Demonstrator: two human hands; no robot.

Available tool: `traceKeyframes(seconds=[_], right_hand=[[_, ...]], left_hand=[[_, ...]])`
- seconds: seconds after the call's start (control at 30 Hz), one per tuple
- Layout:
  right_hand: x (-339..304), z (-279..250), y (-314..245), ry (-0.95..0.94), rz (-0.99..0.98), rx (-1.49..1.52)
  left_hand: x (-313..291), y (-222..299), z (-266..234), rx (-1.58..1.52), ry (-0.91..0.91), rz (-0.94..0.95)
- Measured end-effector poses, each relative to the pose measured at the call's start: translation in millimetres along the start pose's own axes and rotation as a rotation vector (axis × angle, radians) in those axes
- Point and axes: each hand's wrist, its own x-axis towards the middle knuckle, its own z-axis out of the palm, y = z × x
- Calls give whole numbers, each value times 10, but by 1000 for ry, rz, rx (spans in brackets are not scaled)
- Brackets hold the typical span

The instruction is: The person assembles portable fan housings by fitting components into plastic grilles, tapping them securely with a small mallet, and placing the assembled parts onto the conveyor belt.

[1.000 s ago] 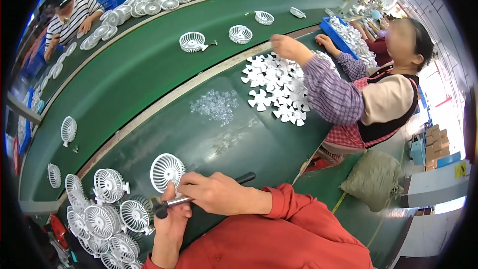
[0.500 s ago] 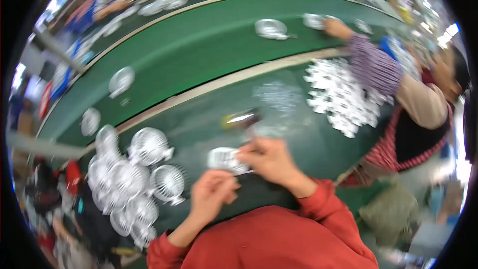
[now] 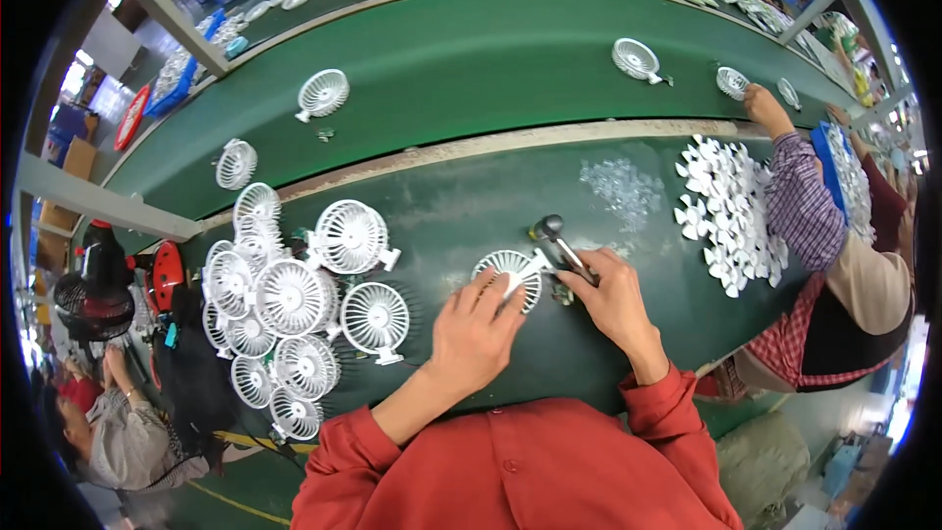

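A round white fan guard [image 3: 531,287] with radial ribs lies on the green worktable in front of me. My left hand [image 3: 479,329] rests over its left side, fingers closed on the guard and partly hiding a smooth white piece [image 3: 512,282] at its middle. A short white stem [image 3: 538,261] points from the guard toward the hammer [image 3: 565,250]. My right hand [image 3: 615,299] has the hammer's handle between thumb and fingers, its dark metal head pointing away from me. Beneath the right thumb is a small part [image 3: 561,292] whose kind I cannot make out.
Finished-looking white fan guards [image 3: 294,296] are heaped at my left. Small clear pieces [image 3: 620,191] and a pile of white fan blades [image 3: 728,211] lie right. Beyond a raised ledge, a green belt [image 3: 471,69] carries more guards; a co-worker's hand [image 3: 768,110] touches one.
The view has shifted, so the scene sits differently in the picture. My right hand has gone from the guard's edge to the hammer's handle; my left hand now lies over the guard.
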Motion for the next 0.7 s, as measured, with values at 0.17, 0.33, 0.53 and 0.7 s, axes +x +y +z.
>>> traceKeyframes(seconds=[0.17,0.33,0.53,0.7], right_hand=[[-167,-225,-188,48,240,271],[-439,-258,-466,214,37,114],[-256,-159,-192,-58,296,87],[180,-234,134,154,404,74]], left_hand=[[13,1,18,9,19,14],[-24,-7,42,15,-24,20],[-62,35,-71,60,-30,27],[-27,99,-221,-48,-127,1]])
